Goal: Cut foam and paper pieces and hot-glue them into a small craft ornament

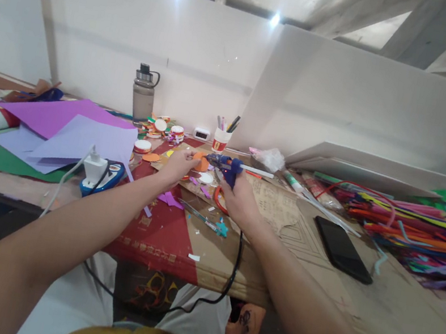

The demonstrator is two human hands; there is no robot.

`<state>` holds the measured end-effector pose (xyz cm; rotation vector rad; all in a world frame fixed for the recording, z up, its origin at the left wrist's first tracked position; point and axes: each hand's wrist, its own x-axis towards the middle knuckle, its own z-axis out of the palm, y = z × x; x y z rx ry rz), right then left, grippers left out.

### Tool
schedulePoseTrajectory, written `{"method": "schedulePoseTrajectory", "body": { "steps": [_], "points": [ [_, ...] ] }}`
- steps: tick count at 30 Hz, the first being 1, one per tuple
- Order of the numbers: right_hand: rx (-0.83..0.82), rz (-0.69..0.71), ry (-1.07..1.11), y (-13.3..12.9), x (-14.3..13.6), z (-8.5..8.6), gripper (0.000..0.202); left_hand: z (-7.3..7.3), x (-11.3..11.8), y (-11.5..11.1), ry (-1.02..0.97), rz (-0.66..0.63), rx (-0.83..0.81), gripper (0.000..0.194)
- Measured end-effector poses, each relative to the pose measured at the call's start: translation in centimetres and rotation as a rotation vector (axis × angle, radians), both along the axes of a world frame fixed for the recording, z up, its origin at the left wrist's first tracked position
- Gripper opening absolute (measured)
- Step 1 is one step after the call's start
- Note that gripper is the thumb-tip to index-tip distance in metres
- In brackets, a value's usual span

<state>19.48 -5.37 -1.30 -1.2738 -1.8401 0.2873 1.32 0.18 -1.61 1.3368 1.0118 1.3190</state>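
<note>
My right hand is wrapped around the handle of a blue hot glue gun, with a white glue stick poking out of its back. The gun's nozzle points left, at an orange paper disc. My left hand pinches that disc by its left edge. Whether nozzle and disc touch, I cannot tell. Below them lie a white disc, purple paper scraps and a pen. Orange-handled scissors sit partly under my right hand.
Left are purple paper sheets and a blue power strip. Behind stand a bottle, small round paper pieces and a pen cup. Right are a phone and pipe cleaners. A black cord hangs over the table edge.
</note>
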Motion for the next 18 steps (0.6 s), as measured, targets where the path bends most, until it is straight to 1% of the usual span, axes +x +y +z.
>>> {"method": "schedulePoseTrajectory", "body": {
  "steps": [8, 12, 15, 18],
  "points": [
    [0.005, -0.007, 0.001, 0.07, 0.06, 0.03, 0.038, 0.09, 0.29, -0.36, 0.042, -0.009, -0.05, 0.012],
    [-0.001, -0.015, -0.003, 0.06, 0.07, -0.02, 0.039, 0.15, 0.23, -0.26, 0.013, 0.009, -0.032, 0.009],
    [-0.017, -0.03, -0.017, 0.05, 0.06, -0.07, 0.037, 0.08, 0.15, -0.16, -0.007, -0.009, -0.011, 0.009],
    [-0.014, -0.028, -0.013, 0.06, 0.07, -0.06, 0.036, 0.09, 0.18, -0.24, 0.014, -0.014, -0.025, 0.01]
  ]
}}
